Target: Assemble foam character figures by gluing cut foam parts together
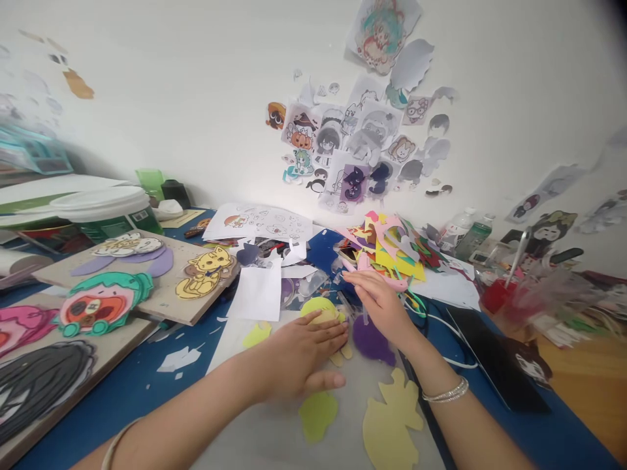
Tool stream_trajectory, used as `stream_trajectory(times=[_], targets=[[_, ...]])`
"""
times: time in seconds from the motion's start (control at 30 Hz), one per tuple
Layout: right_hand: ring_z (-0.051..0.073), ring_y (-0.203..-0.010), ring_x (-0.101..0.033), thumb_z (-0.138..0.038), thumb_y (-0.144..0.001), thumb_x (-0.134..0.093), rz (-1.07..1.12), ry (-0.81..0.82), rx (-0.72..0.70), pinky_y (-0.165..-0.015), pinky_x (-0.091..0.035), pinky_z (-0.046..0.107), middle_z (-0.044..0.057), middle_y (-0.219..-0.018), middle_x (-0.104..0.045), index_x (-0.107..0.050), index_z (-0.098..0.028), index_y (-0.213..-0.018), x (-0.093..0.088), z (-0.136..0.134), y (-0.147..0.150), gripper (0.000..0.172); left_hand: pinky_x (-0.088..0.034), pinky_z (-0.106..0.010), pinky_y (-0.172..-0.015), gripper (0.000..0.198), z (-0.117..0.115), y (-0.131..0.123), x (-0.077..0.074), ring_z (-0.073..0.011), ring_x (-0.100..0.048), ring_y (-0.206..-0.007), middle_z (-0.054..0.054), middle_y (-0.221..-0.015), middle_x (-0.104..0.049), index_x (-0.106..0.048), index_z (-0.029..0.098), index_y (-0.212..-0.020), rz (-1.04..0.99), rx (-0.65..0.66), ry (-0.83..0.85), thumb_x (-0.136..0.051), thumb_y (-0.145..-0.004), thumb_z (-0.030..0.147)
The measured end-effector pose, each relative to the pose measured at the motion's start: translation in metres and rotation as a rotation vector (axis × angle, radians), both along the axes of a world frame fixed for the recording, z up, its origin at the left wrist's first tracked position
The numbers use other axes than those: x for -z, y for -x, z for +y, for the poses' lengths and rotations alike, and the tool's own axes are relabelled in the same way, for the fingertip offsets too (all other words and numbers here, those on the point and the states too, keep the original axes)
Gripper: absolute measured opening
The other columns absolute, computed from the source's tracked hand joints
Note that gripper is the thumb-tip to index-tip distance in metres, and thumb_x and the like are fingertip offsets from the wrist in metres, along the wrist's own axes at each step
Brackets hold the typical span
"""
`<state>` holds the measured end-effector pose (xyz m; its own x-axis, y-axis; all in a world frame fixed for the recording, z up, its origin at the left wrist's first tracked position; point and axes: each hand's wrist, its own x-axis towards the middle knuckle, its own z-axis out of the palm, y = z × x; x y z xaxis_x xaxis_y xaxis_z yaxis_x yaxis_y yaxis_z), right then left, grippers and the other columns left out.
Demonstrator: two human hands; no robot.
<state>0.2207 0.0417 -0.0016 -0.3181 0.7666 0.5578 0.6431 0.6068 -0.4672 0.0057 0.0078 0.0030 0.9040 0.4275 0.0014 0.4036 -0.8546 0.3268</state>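
My left hand [306, 349] lies flat, fingers stretched out, over a pale yellow cut-out figure [318, 307] on a grey board [264, 424]. The hand covers part of the figure. My right hand [377, 297] is raised beside a pink tool [392, 281] whose kind I cannot make out; its fingers are extended, and I see nothing held in them. Below its wrist sits a purple cut-out piece [372, 339]. Nearer to me lie a yellow-green piece [318, 416] and a larger pale yellow piece [392, 421]. Another yellow-green piece [257, 334] is left of the figure.
Decorated character cut-outs rest on boards [191, 313] at the left, near a white-lidded tub [102, 209]. Coloured scraps [386, 241] are heaped at the back. A dark tablet-like slab [494, 359] and a white cable [460, 362] lie at the right, near a red cup [499, 295].
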Motion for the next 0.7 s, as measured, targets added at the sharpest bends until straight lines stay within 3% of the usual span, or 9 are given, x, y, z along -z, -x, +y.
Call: stream_trajectory(times=[0.33, 0.5, 0.7], targets=[[0.019, -0.108, -0.052, -0.024, -0.09, -0.038, 0.036, -0.023, 0.03, -0.097, -0.04, 0.04, 0.005, -0.112, -0.063, -0.061, -0.024, -0.109, 0.003, 0.001, -0.004, 0.03, -0.005, -0.037, -0.112, 0.07, -0.001, -0.001, 0.004, -0.0204, -0.015, -0.136, -0.006, -0.147, -0.019, -0.019, 0.019, -0.141, 0.023, -0.026, 0.021, -0.017, -0.085, 0.061], [0.02, -0.109, -0.051, -0.024, -0.09, -0.039, 0.029, -0.018, 0.028, -0.095, -0.041, 0.039, 0.005, -0.113, -0.063, -0.062, -0.024, -0.109, 0.005, 0.004, -0.006, 0.03, -0.005, -0.043, -0.111, 0.08, -0.007, -0.002, 0.007, -0.0248, -0.011, -0.137, -0.007, -0.148, -0.014, -0.019, 0.019, -0.141, 0.063, -0.134, 0.019, -0.02, -0.079, 0.069], [0.019, -0.109, -0.052, -0.023, -0.09, -0.04, 0.026, -0.017, 0.046, -0.096, -0.041, 0.038, 0.005, -0.113, -0.063, -0.062, -0.023, -0.108, 0.009, 0.006, -0.009, 0.029, -0.004, -0.039, -0.112, 0.08, -0.011, -0.001, 0.006, -0.0236, -0.013, -0.136, -0.005, -0.148, -0.015, -0.019, 0.02, -0.141, 0.043, -0.11, -0.007, -0.021, -0.078, 0.07]])
